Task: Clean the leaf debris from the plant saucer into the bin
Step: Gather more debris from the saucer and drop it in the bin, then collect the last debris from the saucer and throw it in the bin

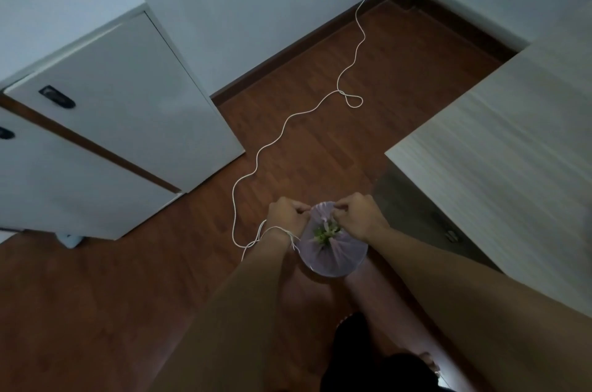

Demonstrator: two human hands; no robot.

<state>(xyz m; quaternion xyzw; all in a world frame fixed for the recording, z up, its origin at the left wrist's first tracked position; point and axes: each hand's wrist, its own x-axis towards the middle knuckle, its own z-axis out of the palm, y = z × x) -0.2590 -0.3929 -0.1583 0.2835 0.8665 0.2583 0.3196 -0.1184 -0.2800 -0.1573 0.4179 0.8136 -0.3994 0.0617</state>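
The room has a brown wooden floor [320, 142], with a white cabinet [105, 122] at the left and a pale worktop [499, 142] at the right. A white cable [290, 119] runs across the floor to the left wrist. The left hand [286, 215] pinches the far left edge of the thin purple liner [333, 252], fingers closed on it. The bin stands on the floor between the hands, near the worktop's corner, with green leaf debris [325, 233] inside. The right hand [360, 215] pinches the liner's far right edge. The liner looks light, soft and easy to tear, so I think the edge is the best place to hold. The saucer is not visible.
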